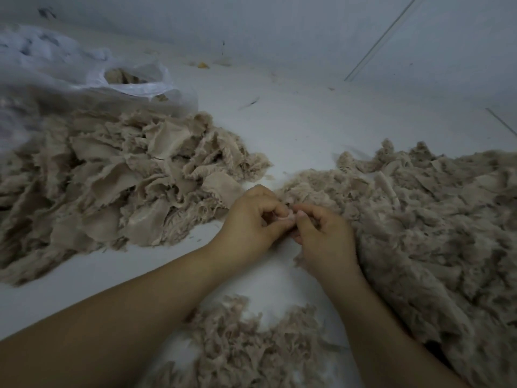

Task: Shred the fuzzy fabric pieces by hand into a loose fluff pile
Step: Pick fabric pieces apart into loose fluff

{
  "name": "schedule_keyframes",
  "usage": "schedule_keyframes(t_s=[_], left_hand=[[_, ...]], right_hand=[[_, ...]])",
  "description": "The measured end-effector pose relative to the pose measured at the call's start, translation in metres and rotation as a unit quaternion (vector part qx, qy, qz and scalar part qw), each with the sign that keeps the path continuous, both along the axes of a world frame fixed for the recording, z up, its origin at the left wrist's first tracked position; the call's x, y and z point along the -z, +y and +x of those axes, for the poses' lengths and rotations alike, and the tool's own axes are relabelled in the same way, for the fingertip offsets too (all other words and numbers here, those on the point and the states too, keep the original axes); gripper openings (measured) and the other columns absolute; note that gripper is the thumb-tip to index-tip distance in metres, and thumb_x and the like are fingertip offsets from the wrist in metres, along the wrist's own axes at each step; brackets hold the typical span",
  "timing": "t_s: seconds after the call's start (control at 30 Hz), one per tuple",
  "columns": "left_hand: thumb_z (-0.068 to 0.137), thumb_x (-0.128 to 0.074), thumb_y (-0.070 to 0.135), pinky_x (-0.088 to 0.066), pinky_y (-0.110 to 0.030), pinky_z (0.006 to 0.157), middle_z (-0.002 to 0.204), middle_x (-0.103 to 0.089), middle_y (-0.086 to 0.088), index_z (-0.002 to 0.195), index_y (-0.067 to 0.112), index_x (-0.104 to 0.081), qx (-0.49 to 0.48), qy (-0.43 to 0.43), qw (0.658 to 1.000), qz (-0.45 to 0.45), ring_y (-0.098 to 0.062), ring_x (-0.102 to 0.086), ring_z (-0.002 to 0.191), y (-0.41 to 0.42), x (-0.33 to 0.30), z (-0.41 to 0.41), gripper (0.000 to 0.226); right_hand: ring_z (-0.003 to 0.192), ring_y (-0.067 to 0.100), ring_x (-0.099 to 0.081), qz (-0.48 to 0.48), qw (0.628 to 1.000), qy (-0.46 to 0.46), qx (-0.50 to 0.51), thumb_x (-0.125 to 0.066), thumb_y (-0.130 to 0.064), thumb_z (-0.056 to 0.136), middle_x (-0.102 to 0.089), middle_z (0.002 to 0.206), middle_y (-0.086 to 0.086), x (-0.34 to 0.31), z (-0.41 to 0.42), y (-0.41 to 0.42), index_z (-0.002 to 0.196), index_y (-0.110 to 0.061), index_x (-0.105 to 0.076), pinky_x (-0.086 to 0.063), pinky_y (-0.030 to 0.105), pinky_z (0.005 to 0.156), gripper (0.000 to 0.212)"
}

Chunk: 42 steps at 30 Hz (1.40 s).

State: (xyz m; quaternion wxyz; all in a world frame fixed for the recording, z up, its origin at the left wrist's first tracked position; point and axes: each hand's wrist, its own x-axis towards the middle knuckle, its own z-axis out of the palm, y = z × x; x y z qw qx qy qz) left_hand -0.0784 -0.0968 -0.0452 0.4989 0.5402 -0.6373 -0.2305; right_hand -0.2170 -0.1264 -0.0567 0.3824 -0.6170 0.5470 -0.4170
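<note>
A heap of beige fuzzy fabric pieces (112,177) lies on the left of the white surface. A large loose fluff pile (433,219) spreads across the right. My left hand (251,219) and my right hand (321,239) meet in the middle, at the fluff pile's left edge. Both pinch one small fabric scrap (291,217) between thumbs and curled fingers; most of it is hidden by the fingers. A smaller patch of shredded fluff (251,345) lies near me between my forearms.
A translucent white plastic bag (134,82) holding more beige material lies open at the back left. A pale wall (279,23) rises behind the white surface (293,121). A small yellow scrap (202,65) sits by the wall's foot.
</note>
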Motion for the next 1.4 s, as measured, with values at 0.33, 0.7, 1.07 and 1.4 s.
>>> schedule_keyframes(t_s=[0.33, 0.7, 1.07, 1.4], left_hand=[[0.091, -0.062, 0.000, -0.054, -0.044, 0.077, 0.092, -0.065, -0.011, 0.078, -0.006, -0.058, 0.063, 0.073, 0.993, -0.063, -0.025, -0.065, 0.087, 0.008, 0.000, -0.007, 0.015], [0.093, -0.054, 0.012, -0.050, -0.041, 0.058, 0.070, -0.054, -0.014, 0.080, 0.006, -0.053, -0.032, 0.146, 0.985, -0.086, -0.026, -0.055, 0.058, 0.018, -0.007, 0.001, 0.014], [0.095, -0.056, 0.006, -0.054, -0.039, 0.056, 0.070, -0.061, 0.001, 0.091, 0.005, -0.063, -0.084, 0.086, 0.984, -0.132, -0.016, -0.063, 0.060, 0.017, -0.004, 0.004, 0.008], [0.086, -0.069, 0.001, -0.051, -0.033, 0.081, 0.088, -0.071, -0.010, 0.085, 0.000, -0.073, 0.014, -0.180, 0.957, -0.228, -0.024, -0.065, 0.084, 0.014, 0.001, -0.001, 0.004]], right_hand=[[0.099, 0.012, -0.058, -0.063, 0.992, 0.095, -0.053, -0.060, -0.007, 0.092, -0.051, 0.123, -0.001, -0.007, -0.002, 0.003, 0.098, -0.006, -0.077, -0.054, 0.023, 0.081, 0.018], [0.101, 0.012, -0.053, -0.088, 0.984, 0.154, -0.015, -0.057, -0.002, 0.091, -0.055, 0.129, 0.007, -0.008, -0.004, 0.002, 0.059, -0.016, -0.059, -0.045, 0.016, 0.082, 0.035], [0.070, 0.002, -0.058, -0.123, 0.992, 0.016, 0.007, -0.064, -0.005, 0.086, -0.057, 0.111, 0.000, -0.008, -0.003, 0.005, 0.080, -0.023, -0.068, -0.050, 0.017, 0.065, 0.019], [0.048, 0.026, -0.049, -0.059, 0.992, -0.092, -0.061, -0.054, -0.042, 0.094, -0.054, 0.058, 0.024, -0.008, -0.001, 0.011, 0.065, -0.005, -0.062, -0.042, 0.037, 0.046, 0.047]])
